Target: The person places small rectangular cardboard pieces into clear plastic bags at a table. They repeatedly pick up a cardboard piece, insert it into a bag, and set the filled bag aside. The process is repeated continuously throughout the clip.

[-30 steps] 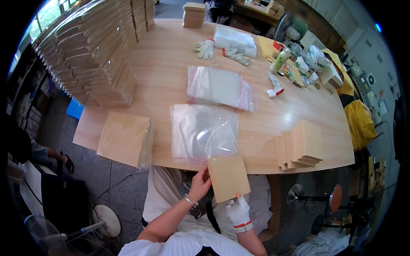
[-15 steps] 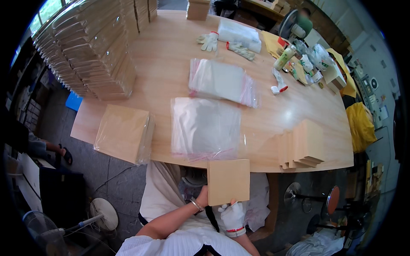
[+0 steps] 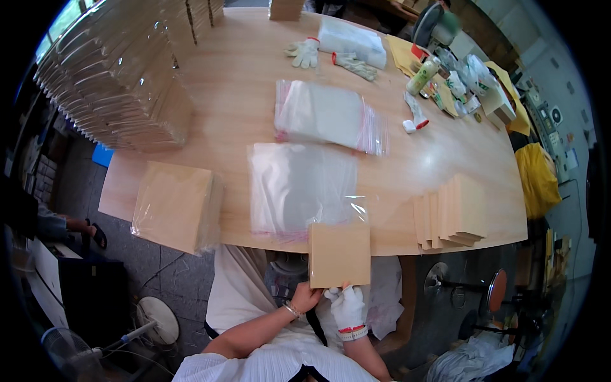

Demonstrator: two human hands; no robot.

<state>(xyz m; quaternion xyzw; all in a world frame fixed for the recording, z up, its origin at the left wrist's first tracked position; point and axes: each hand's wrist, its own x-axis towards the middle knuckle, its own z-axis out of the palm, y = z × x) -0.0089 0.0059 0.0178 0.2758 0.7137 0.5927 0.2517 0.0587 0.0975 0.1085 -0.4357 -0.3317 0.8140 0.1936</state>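
Observation:
A square tan cardboard-like pack (image 3: 340,256) is held over the table's front edge. Clear plastic film (image 3: 358,207) glints at its far end, so it seems to be inside a clear bag. My bare left hand (image 3: 305,297) is closed at the pack's lower left corner, its fingertips partly hidden. My right hand (image 3: 347,308), in a white glove with bare fingertips showing, grips the lower edge. Just beyond lies a pile of clear plastic bags (image 3: 299,188) with pink edges, and behind it a second pile of clear bags (image 3: 321,116).
A film-wrapped tan stack (image 3: 173,207) sits at the table's left front, below tall wrapped stacks (image 3: 121,83). Unwrapped tan packs (image 3: 455,210) lean together at the right. White gloves (image 3: 303,54), a bottle (image 3: 423,76) and clutter lie farther back. A fan (image 3: 70,347) stands lower left.
Both hands and the tan pack have moved slightly away from me, toward the table. My left hand has slid from the pack's left side to its lower corner. Clear film now stands out beyond the pack.

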